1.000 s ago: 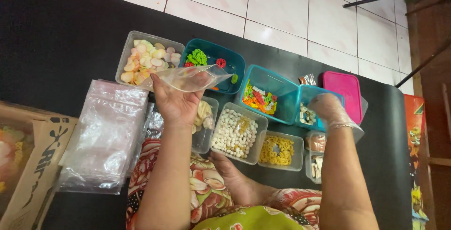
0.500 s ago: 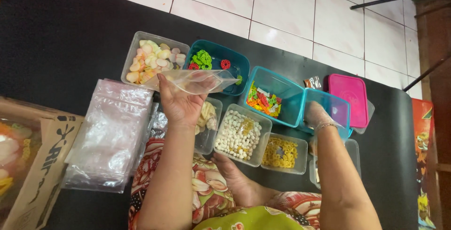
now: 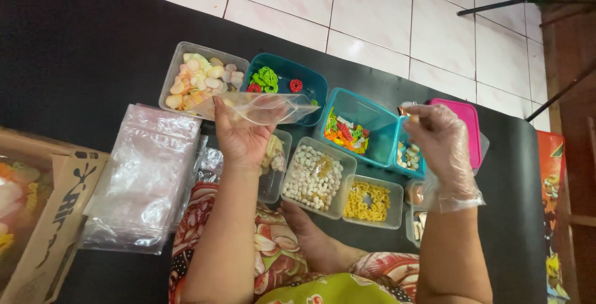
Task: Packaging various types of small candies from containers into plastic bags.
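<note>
My left hand holds a small clear plastic bag open, its mouth turned to the right, above the tubs. My right hand, in a thin clear glove, is raised over a small teal tub of mixed pieces and pinches a few small snack pieces at its fingertips. Between the hands stands a larger teal tub of bright multicoloured crackers. In front of it sit a clear tub of white pieces and a clear tub of yellow pieces.
A clear tub of pale round crackers and a teal tub with green and red rings stand at the back. A pile of clear plastic bags lies left, beside a cardboard box. A pink lid lies right on the black mat.
My right hand has dipped into the small teal tub and lifted out with snack pieces pinched in its fingers. My left hand keeps holding the bag in about the same place.
</note>
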